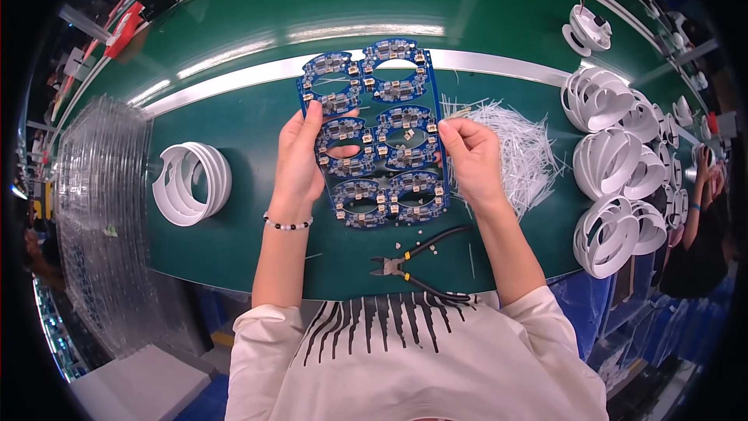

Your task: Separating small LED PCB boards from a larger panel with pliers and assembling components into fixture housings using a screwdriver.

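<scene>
Between both hands lies the blue circuit panel (376, 134); left hand (298, 157) pinches its edge, right hand (469, 157) pinches its right rim.

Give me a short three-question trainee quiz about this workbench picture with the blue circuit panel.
1. True or false: both hands touch the blue panel of oval circuit boards.
2. Which lies nearest the person's body? A: black-handled cutting pliers; B: pile of thin white plastic strips; C: stack of white plastic rings.
3. Fill in: the beaded bracelet is on the ___ wrist.

Key:
1. True: the left hand holds its left edge, the right hand pinches its right edge.
2. A
3. left
</scene>
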`<state>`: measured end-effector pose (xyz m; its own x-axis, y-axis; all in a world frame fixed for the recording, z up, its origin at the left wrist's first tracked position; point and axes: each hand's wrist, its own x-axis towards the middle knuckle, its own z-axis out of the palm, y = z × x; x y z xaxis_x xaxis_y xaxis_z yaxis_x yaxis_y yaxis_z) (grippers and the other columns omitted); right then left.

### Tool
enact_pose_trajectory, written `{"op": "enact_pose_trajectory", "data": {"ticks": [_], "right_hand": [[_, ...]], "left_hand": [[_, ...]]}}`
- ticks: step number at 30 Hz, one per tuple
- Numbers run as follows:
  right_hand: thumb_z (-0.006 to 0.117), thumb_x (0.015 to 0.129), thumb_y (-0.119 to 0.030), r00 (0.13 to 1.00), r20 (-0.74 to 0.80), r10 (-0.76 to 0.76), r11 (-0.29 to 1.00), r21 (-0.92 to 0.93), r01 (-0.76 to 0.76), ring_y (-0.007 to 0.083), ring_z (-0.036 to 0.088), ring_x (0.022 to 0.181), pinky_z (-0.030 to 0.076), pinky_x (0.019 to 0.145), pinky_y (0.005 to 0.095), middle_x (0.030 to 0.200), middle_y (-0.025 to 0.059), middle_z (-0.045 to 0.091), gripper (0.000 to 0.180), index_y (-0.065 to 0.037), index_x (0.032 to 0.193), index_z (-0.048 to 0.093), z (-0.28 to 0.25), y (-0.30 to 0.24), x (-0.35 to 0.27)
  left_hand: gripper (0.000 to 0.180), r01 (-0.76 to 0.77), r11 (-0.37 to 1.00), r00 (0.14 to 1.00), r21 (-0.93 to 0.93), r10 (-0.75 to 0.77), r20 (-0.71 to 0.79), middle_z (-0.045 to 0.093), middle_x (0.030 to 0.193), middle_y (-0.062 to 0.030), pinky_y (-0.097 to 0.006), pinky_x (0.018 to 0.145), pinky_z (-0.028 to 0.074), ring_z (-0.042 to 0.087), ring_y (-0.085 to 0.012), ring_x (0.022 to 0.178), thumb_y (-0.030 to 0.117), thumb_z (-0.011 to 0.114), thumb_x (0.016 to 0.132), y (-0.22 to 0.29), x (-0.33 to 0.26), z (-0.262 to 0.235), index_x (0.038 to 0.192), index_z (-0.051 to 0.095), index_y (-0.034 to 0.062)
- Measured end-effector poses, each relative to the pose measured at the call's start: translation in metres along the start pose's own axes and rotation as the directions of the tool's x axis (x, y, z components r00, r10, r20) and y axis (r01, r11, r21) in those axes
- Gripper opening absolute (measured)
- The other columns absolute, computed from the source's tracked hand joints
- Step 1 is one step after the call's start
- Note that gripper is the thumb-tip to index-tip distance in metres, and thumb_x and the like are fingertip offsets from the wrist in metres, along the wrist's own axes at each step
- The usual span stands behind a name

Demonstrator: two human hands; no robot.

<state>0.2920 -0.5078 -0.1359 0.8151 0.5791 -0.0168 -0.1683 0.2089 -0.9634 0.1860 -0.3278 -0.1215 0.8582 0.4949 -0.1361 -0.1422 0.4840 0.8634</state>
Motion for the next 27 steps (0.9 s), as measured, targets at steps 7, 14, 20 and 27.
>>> {"op": "enact_pose_trajectory", "data": {"ticks": [7,14,20,27], "right_hand": [[0.058,0.085,-0.012,0.999,-0.001,-0.041,0.995,0.088,0.041,0.0031,0.051,0.057,0.045,0.052,0.0179,0.069,-0.0001,0.059,0.014,0.001,0.08,0.061,-0.001,0.01,0.012],[0.057,0.084,-0.013,0.982,-0.081,-0.17,0.982,-0.096,0.162,0.0056,0.047,0.056,0.037,0.05,0.0208,0.063,-0.0012,0.053,0.017,0.001,0.075,0.06,0.0,0.019,0.008],[0.056,0.085,-0.009,0.991,-0.118,-0.056,0.995,0.072,0.064,0.0049,0.046,0.059,0.037,0.054,0.0195,0.066,-0.0017,0.053,0.015,0.001,0.073,0.058,-0.003,0.036,-0.002],[0.055,0.085,-0.008,0.992,-0.09,-0.09,0.99,0.103,0.099,0.0043,0.046,0.062,0.038,0.057,0.0187,0.071,0.0001,0.056,0.014,0.003,0.078,0.059,-0.004,0.035,0.008]], "left_hand": [[0.031,0.025,0.999,1.0,-0.022,-0.025,0.01,0.062,0.097,-0.0132,-0.025,0.055,0.056,0.063,-0.0154,0.078,0.028,0.041,0.093,0.0,0.013,-0.001,0.104,0.051,0.0007],[0.029,0.004,1.0,0.998,0.017,-0.003,-0.056,0.062,0.094,-0.0098,-0.029,0.053,0.055,0.062,-0.0178,0.08,0.028,0.043,0.092,0.007,0.0,0.005,0.105,0.053,0.0043],[0.034,0.118,0.991,0.993,-0.055,-0.118,0.014,0.061,0.099,-0.0095,-0.027,0.057,0.056,0.061,-0.0138,0.082,0.03,0.039,0.094,-0.012,-0.001,-0.01,0.109,0.051,0.0022],[0.034,0.126,0.991,0.992,-0.051,-0.126,-0.011,0.06,0.101,-0.0085,-0.028,0.06,0.056,0.06,-0.0143,0.089,0.031,0.039,0.094,-0.006,0.004,-0.006,0.108,0.051,0.0032]]}}
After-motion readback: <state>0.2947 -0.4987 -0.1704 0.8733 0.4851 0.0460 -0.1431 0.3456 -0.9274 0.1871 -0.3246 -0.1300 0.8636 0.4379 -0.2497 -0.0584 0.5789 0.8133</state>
